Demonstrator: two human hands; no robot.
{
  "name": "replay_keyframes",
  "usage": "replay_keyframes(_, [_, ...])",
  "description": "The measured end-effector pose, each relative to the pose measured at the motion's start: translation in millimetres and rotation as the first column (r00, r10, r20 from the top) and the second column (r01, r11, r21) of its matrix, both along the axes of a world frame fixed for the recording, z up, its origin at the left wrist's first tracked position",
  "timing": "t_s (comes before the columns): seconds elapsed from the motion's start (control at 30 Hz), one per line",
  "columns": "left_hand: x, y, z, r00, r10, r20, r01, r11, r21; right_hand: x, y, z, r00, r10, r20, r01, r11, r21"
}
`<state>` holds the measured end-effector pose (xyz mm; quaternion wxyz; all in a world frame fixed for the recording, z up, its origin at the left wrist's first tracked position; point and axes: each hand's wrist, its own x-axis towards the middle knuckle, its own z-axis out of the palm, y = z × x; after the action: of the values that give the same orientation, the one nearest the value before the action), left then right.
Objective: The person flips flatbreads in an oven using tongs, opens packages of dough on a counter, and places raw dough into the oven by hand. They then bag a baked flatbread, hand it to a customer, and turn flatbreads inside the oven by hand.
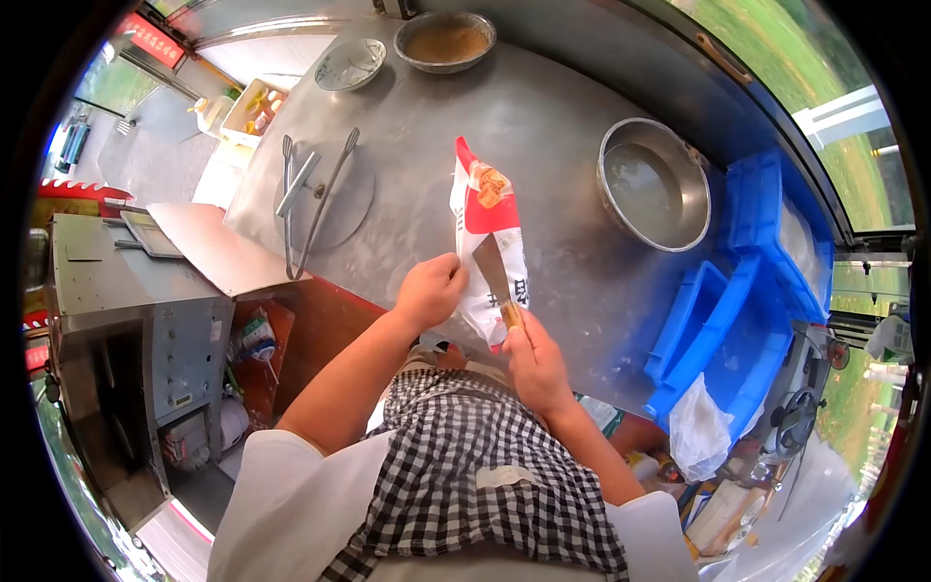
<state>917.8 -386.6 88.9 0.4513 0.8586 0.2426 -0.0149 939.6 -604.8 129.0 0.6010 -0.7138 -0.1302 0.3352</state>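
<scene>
A red and white printed packet (477, 206) stands out over the steel table in front of me, its pointed top directed away. My left hand (432, 291) is closed on the packet's left edge. In my right hand (535, 364) is a knife (492, 269) with a wide metal blade and a wooden handle. The fingers wrap round the handle near the packet's lower end. The blade points away from me and overlaps the packet's printed face.
Metal tongs (341, 184) lie on the steel table (407, 184) at the left. A bowl (350, 66) and a basin of brown powder (447, 45) stand at the back. To the right are a basin of cloudy liquid (652, 189) and blue crates (747, 330).
</scene>
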Motion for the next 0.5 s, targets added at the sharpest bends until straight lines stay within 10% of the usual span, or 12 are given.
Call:
replay_keyframes(0.23, [-0.7,2.3,-3.1,0.995,-0.042,0.086,0.040,0.999,0.026,41.3,59.9,-1.9,0.956,-0.102,0.274,0.115,0.993,-0.032])
replay_keyframes(0.5, [-2.4,6.2,-13.9,0.992,-0.025,0.120,0.031,0.998,-0.055,-0.5,18.1,15.5,0.998,-0.056,-0.040,0.053,0.997,-0.054])
